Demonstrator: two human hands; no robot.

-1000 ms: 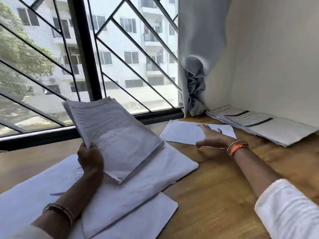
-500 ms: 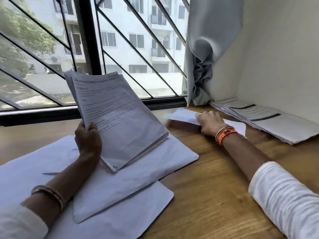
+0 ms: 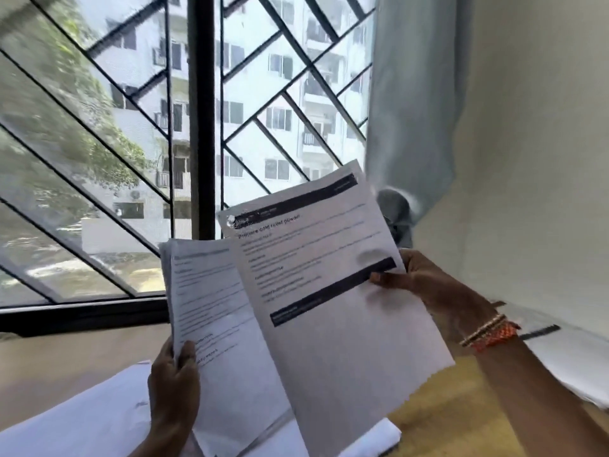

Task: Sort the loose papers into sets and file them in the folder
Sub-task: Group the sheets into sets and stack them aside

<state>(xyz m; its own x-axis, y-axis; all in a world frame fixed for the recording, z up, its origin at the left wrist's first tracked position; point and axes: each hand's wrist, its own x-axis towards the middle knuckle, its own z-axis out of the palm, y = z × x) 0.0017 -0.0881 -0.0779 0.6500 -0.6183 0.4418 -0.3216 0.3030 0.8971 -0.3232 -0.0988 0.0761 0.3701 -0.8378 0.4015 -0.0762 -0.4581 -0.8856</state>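
My left hand (image 3: 174,377) grips the lower edge of a thick stack of printed papers (image 3: 211,311), held upright in front of the window. My right hand (image 3: 425,278) pinches the right edge of a single printed sheet (image 3: 329,275) with black bars across it, held up over the stack and overlapping its right side. White sheets (image 3: 92,420) lie flat on the wooden table (image 3: 438,420) under my left arm. A sorted pile of printed papers (image 3: 566,361) rests against the wall at the right. No folder is visible.
A barred window (image 3: 197,127) fills the back, with a dark sill along the table's far edge. A pale blue curtain (image 3: 415,110) hangs at the window's right side. A cream wall (image 3: 540,159) closes off the right.
My right hand has picked the sheet up from the table and raised it, printed side towards me, beside the stack. The left hand lifted the stack more upright. The camera tilted up.
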